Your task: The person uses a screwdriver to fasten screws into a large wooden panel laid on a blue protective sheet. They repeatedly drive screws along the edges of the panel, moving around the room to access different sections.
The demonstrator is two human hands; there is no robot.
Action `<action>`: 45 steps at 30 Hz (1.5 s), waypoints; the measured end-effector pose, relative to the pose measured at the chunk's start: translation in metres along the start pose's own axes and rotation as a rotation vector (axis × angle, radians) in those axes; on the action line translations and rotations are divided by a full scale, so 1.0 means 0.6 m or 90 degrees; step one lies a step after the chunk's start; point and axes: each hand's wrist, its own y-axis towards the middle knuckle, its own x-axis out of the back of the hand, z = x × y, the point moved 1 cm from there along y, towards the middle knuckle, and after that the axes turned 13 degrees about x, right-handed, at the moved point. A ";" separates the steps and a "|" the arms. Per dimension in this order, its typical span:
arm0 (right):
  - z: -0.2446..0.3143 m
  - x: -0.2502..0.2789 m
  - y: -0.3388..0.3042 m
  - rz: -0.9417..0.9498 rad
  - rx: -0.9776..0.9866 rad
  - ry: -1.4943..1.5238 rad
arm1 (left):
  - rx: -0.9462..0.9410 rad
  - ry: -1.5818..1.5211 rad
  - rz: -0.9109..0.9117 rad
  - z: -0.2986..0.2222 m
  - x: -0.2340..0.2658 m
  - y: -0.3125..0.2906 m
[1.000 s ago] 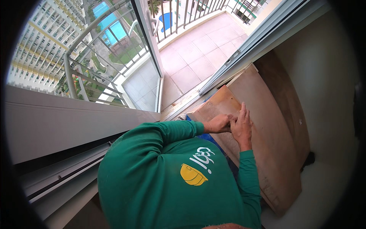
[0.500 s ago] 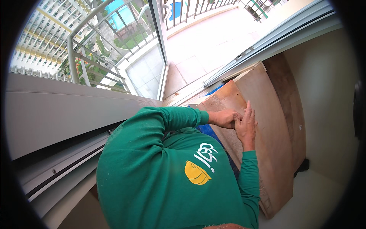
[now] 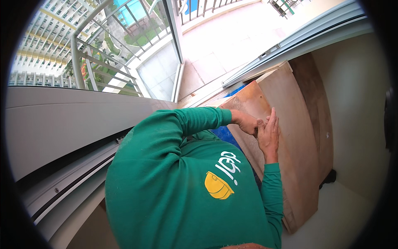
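Observation:
Both of my hands are together over a reddish-brown wooden board. My left hand is curled closed, its fingers tucked against the other hand. Whatever it may hold is hidden beneath and between the hands. My right hand lies with its fingers stretched out and side by side, pointing away from me, its thumb against the left hand. Just right of the hands is a longer, paler wooden panel. Part of the board looks dusty, and my body in a green sleeved shirt covers its near left side.
Left of me stands a glazed door frame, with a railing beyond the glass. A sliding-door track crosses the upper right beside a tiled balcony floor. Blue sheeting shows beside the board. A darker panel stands along the wall.
My two hands, still together, have shifted slightly right over the board. The whole view has tilted a little. The left sleeve reaches slightly farther to the right.

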 end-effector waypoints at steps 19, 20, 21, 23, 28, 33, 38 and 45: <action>0.020 -0.007 0.001 -0.045 0.003 -0.059 | -0.101 0.074 -0.177 0.034 -0.011 -0.010; 0.026 -0.003 0.001 -0.040 0.022 -0.080 | -0.112 0.019 -0.082 0.031 -0.004 -0.012; 0.032 0.000 0.003 -0.043 0.024 -0.096 | -0.069 0.042 -0.089 0.029 0.004 -0.013; 0.043 0.015 0.010 0.007 -0.040 -0.137 | -0.079 0.076 -0.109 0.020 0.016 -0.016; 0.030 0.069 0.036 0.320 -0.313 -0.082 | -0.010 0.066 -0.136 0.015 0.020 -0.016; 0.003 0.060 0.020 0.338 -0.150 -0.153 | -0.011 0.116 -0.124 0.063 0.012 -0.019; -0.001 0.052 0.003 0.348 -0.090 -0.150 | 0.030 0.105 -0.050 0.154 -0.005 -0.022; 0.004 0.047 -0.011 0.362 0.109 -0.274 | -0.098 0.382 -0.169 0.252 0.017 -0.023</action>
